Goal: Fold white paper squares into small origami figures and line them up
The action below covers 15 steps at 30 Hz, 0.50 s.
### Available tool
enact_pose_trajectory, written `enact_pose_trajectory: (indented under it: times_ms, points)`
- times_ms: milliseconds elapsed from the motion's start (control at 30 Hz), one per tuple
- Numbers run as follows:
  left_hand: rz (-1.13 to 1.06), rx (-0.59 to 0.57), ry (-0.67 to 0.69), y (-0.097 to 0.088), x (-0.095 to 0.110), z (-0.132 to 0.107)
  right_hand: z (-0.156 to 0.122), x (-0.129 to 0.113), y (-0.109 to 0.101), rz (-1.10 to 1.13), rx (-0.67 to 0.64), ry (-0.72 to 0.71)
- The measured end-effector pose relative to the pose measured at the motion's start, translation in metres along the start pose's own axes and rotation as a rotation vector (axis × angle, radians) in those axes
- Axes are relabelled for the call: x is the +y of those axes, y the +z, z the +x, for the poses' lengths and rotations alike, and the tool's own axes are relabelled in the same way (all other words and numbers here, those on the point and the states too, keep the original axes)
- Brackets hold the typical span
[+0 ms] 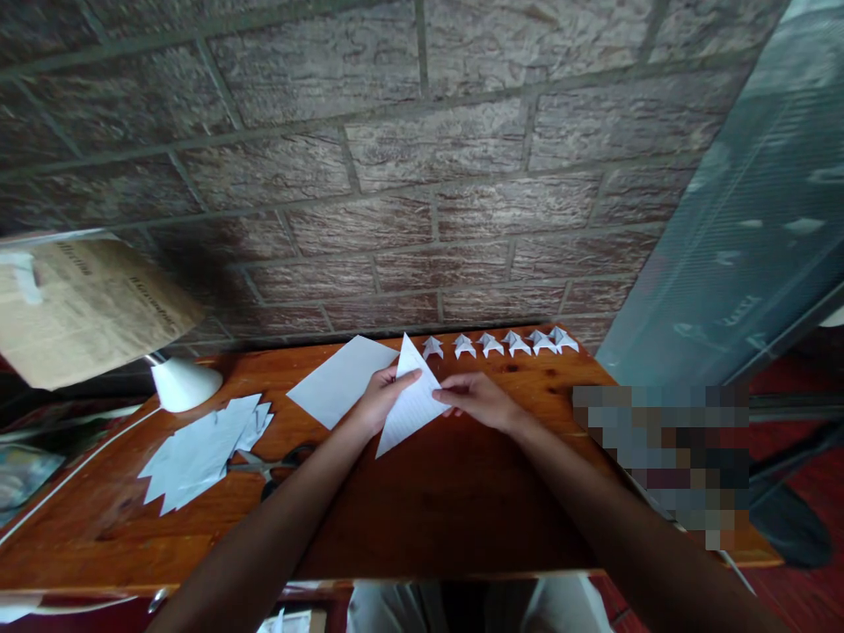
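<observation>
Raised over the desk is a sheet of white paper folded into a triangle (410, 406), with faint lines on it. My left hand (383, 396) grips its left side, thumb lying across the front. At the right corner, my right hand (478, 397) pinches the paper between thumb and fingers. Behind my left hand a flat white paper sheet (346, 378) lies on the wood. Several small folded paper figures (491, 345) stand in a row along the wall side. Scissors (267, 466) rest beside my left forearm, their handles partly covered by it.
A pile of cut white paper (204, 453) lies on the left of the wooden desk (448, 519). Behind it stands a lamp with a white base (186, 384) and a paper shade (85, 308). A brick wall (396, 176) closes off the back. A blurred-out patch (665, 457) covers the right end.
</observation>
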<state>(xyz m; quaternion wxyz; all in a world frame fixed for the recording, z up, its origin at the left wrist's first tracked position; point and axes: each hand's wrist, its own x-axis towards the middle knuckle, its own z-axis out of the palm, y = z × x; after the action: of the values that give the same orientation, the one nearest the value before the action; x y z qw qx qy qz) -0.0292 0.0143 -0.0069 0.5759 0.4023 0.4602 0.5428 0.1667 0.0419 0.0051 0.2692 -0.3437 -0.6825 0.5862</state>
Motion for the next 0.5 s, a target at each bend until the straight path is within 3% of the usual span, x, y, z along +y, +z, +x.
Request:
enact_pose_trajectory:
  times_ms: [233, 500]
  points:
    - [-0.047, 0.075, 0.097, -0.0017, 0.0004, 0.0011, 0.0003, 0.0047, 0.0027, 0.004, 0.014, 0.021]
    - [-0.111, 0.133, 0.116, 0.0001, 0.0065, 0.0001, -0.0018, -0.0010, -0.0003, -0.033, -0.082, 0.005]
